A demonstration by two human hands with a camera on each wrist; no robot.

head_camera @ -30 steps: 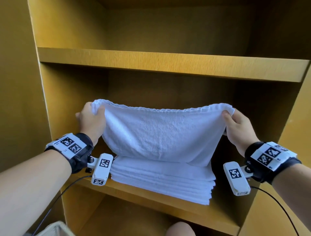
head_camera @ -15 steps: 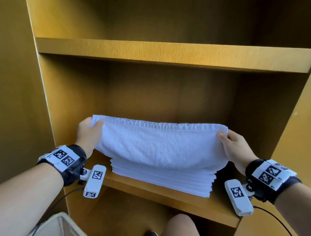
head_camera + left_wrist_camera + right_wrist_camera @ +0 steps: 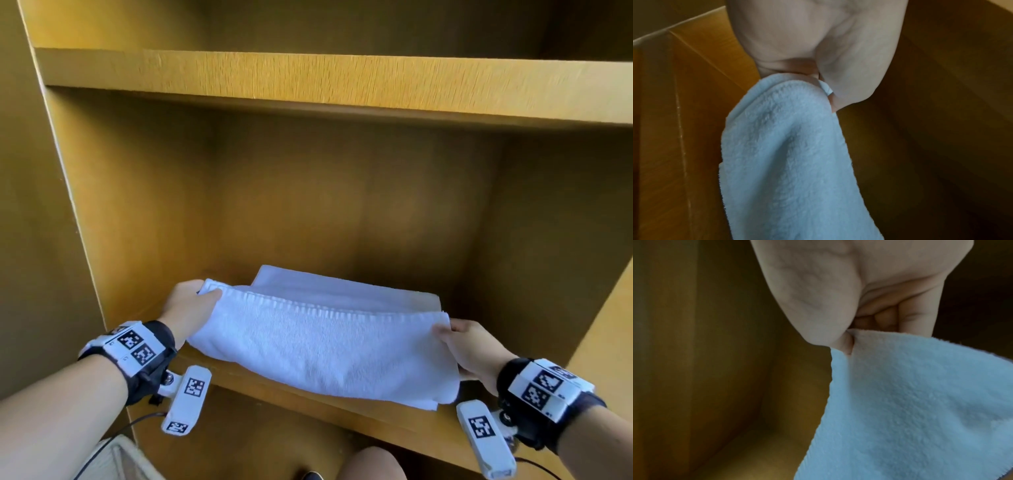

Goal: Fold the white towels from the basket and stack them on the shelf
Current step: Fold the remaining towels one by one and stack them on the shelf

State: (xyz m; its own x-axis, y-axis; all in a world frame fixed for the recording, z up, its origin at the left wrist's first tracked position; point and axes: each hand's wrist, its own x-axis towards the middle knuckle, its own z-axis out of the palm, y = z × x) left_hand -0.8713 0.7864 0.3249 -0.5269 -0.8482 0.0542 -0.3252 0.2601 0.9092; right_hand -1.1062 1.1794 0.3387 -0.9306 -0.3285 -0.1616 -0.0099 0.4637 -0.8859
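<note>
A folded white towel (image 3: 318, 346) hangs between both hands low over the stack of folded white towels (image 3: 342, 291) on the wooden shelf (image 3: 308, 407); it hides most of the stack. My left hand (image 3: 191, 308) pinches the towel's left top corner. My right hand (image 3: 469, 346) pinches the right top corner. The left wrist view shows thumb and fingers closed on the towel (image 3: 789, 154). In the right wrist view the thumb and fingers pinch the towel's edge (image 3: 910, 394).
The upper shelf board (image 3: 325, 85) runs across above. Cabinet side walls stand at left (image 3: 113, 212) and right (image 3: 555, 240). A basket rim (image 3: 120, 459) shows at the bottom left, and a knee (image 3: 370, 462) at bottom centre.
Both hands have come down with the towel, from well above the stack to just over it. The towel's top edge now lies lower and the stack's top shows behind it.
</note>
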